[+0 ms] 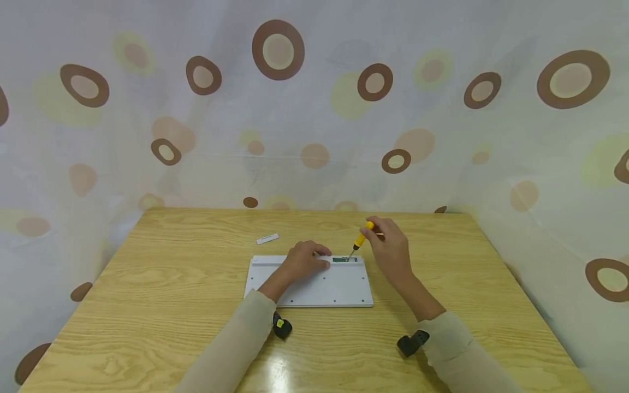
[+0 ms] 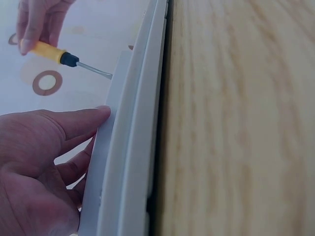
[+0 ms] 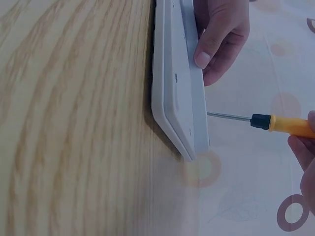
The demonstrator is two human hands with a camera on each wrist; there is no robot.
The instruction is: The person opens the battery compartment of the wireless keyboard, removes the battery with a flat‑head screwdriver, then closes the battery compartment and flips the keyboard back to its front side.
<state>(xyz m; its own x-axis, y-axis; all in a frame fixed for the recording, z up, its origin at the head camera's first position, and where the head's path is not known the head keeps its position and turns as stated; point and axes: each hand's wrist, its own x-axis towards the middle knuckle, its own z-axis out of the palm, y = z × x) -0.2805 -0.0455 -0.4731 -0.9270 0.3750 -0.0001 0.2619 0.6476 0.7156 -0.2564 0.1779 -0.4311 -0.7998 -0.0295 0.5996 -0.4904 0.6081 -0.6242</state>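
Note:
A white keyboard (image 1: 307, 292) lies underside up on the table, small screws dotted over its back. Along its far edge runs a raised ridge with an uncovered slot (image 1: 340, 260) near the right end, greenish inside. My left hand (image 1: 302, 261) grips this ridge left of the slot, thumb (image 2: 93, 118) on the near side and fingers partly hidden beyond it. Between thumb and fingers, my right hand (image 1: 390, 248) holds a yellow screwdriver (image 1: 363, 236) with a black collar by its handle end. The screwdriver slants down, its metal tip (image 1: 350, 256) at the slot.
A small white cover strip (image 1: 267, 238) lies on the wooden table (image 1: 187, 273), behind and left of the keyboard. Behind the table hangs a pale curtain (image 1: 314, 109) with brown ring patterns. Black wrist cameras (image 1: 413, 343) are strapped at both cuffs.

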